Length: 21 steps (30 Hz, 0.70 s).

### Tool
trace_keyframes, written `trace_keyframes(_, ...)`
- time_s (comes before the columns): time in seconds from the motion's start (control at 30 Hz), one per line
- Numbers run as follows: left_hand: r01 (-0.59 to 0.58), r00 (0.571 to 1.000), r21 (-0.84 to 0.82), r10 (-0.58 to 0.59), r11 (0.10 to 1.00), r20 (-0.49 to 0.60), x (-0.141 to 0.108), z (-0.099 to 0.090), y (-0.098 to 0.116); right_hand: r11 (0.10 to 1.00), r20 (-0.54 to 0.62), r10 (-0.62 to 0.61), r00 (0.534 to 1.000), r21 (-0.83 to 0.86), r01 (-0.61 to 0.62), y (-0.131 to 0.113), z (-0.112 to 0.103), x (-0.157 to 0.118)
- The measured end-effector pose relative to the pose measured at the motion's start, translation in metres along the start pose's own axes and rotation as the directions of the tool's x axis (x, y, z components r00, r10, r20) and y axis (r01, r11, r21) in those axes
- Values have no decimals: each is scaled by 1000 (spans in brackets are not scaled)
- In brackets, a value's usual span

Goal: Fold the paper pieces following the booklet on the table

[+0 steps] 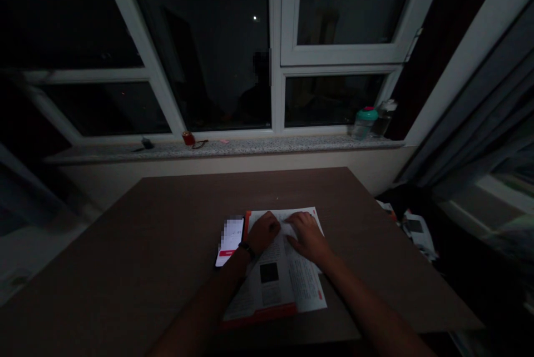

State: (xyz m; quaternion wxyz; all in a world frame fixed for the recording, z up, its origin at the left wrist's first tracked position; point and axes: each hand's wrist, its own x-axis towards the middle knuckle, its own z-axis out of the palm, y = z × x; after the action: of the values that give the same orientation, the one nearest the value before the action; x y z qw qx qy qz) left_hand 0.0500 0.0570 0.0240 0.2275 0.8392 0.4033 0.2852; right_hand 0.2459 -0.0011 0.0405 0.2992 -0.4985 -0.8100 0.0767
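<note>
A printed leaflet [277, 287] with red edges and a dark square picture lies on the brown table, its upper sheet partly overlapping the page to the right. My left hand [263, 233] rests on its upper left part, fingers curled closed; whatever is in them is hidden. A dark band circles that wrist. On the upper right part of the leaflet lies my right hand [307, 236], thumb and fingers apart, touching the paper. Just left of my left hand, a phone [230, 240] with a lit screen lies on the table.
The brown table [167, 246] reaches toward a speckled windowsill [250, 147]. On the sill stand a small red jar [188, 138], a teal-lidded cup [364, 123] and a clear bottle [384, 118]. Papers [419, 232] lie beyond the table's right edge, near a grey curtain [479, 107]. The room is dim.
</note>
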Motion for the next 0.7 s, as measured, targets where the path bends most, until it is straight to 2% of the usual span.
trace_keyframes(0.17,27,1000,75,-28,997,15,16,-3,-2,998,97,-40,994,-39,44,4,2,-6)
trace_keyframes(0.27,47,998,109,-50,993,25,15,-5,-1,997,112,-51,992,-55,58,6,8,-7)
trace_keyframes(0.37,36,998,141,-42,989,38,0,-4,5,996,114,-60,992,-55,67,7,13,-7)
trace_keyframes(0.47,-38,992,257,6,966,124,-24,1,13,997,103,-64,993,-43,68,8,16,-8)
trace_keyframes(0.57,-55,994,331,21,942,106,-43,7,17,996,83,-71,994,-41,75,9,22,-8)
trace_keyframes(0.7,-53,993,377,10,925,114,-49,13,17,996,75,-59,995,-60,64,11,30,-10)
